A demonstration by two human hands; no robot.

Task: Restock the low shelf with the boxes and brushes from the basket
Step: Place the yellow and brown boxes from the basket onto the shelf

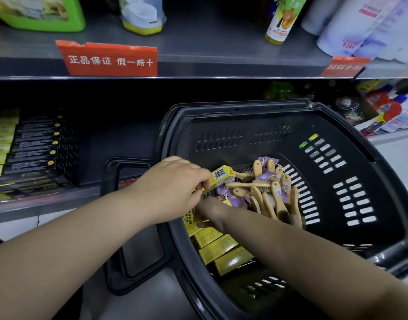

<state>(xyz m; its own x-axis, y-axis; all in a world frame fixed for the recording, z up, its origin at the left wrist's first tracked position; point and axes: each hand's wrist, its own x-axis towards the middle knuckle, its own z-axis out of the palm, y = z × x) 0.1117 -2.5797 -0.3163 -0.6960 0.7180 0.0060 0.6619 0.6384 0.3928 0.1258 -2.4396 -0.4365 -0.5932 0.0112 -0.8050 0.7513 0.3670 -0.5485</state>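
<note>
Yellow boxes (221,249) lie in the black basket (244,110), lower centre; the right hand (210,214) reaches among them, perhaps touching one, grip unclear; the left hand (175,185) pinches a barcoded yellow box (222,177) mid-frame; wooden brushes (273,196) beyond; low shelf (71,202) left.

Shop aisle: stocked metal shelves (198,49), red shelf-edge label (110,60), shopping basket (359,181).

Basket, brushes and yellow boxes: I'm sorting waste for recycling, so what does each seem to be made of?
The basket: dark grey moulded plastic, faintly glossy, with slots in its walls.
The brushes: pale, smooth wood handles, matt; bristle material unclear.
The yellow boxes: probably printed cardboard, crisp folded edges, slight sheen; the yellow box pinched by the left hand bears a barcode.
</note>
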